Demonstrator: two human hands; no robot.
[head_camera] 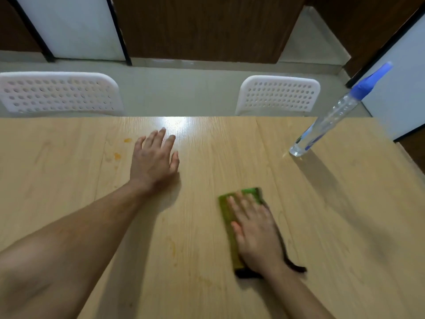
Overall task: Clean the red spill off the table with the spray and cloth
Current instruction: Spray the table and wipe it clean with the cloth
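Green cloth [226,211] is pressed flat mid-table by right hand [255,231]; left hand [153,157] is splayed, empty. Orange residue [117,155] toward far-left edge risks being missed. Spray bottle [333,116] is parked far-right corner.

Table [230,143]: light wood-grain top, filling the lower half of the view; a bright ceiling-light glare is showing at its far edge toward 12 o'clock. Two white perforated chair backs are standing just beyond that edge, left chair [58,93] at 10 o'clock, right chair [278,95] at 1 o'clock. Floor [179,88]: pale grey tile. Dark wood panelling [207,26] is running along 12 o'clock; white panels [69,26] with black frames are standing at 11 o'clock.
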